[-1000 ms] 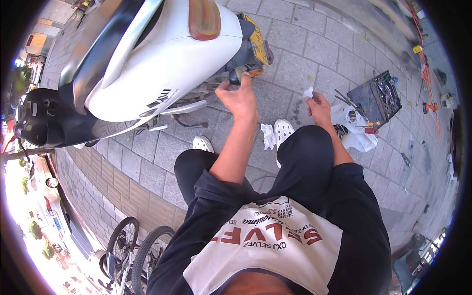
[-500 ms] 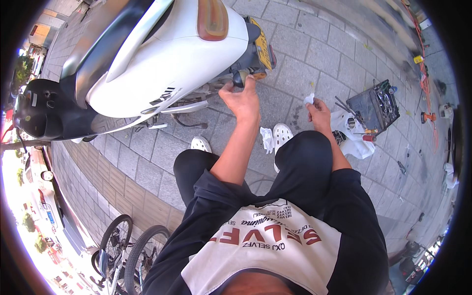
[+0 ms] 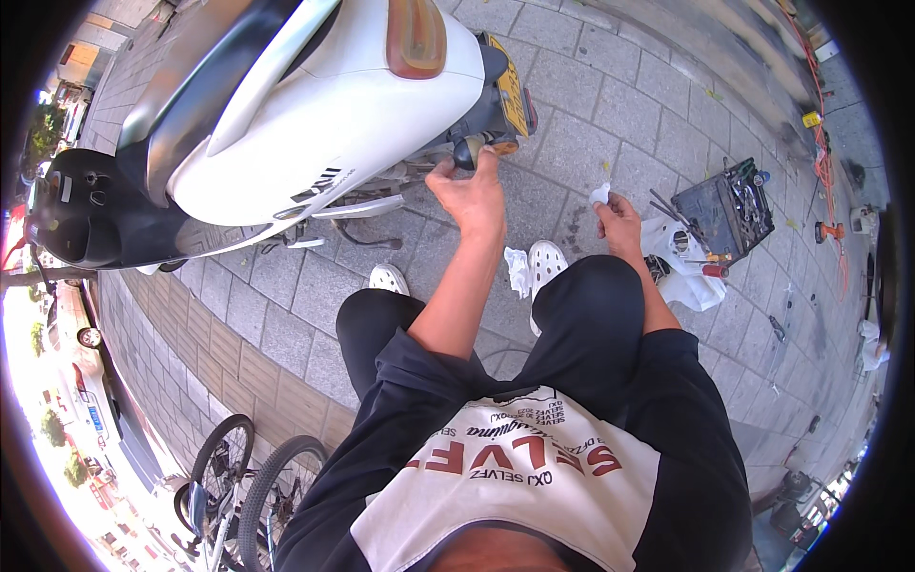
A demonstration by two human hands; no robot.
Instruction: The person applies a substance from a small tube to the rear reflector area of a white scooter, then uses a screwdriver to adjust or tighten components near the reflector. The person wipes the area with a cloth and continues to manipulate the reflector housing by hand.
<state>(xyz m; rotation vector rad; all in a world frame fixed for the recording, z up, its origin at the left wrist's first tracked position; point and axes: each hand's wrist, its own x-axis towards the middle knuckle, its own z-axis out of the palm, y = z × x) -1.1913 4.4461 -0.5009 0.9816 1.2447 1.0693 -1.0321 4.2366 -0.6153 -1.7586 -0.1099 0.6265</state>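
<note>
A white scooter (image 3: pixel 276 162) stands at the upper left, its rear end toward me. My left hand (image 3: pixel 474 198) is raised to the low part of its tail, below the yellow plate (image 3: pixel 512 88). Thumb and fingers close around a dark rounded part with a pale side (image 3: pixel 465 153); whether it is fixed to the scooter I cannot tell. Further right, my right hand (image 3: pixel 620 227) pinches a crumpled white tissue (image 3: pixel 600 194) above the paving. Another crumpled tissue (image 3: pixel 518 273) lies beside my white clog (image 3: pixel 546 262).
Right of my right hand lie an open dark toolbox (image 3: pixel 729 214) full of tools and a white plastic bag (image 3: pixel 681 272). An orange tool (image 3: pixel 830 230) and an orange cord (image 3: pixel 822 143) are at the far right. Bicycles (image 3: pixel 253 491) stand at the lower left.
</note>
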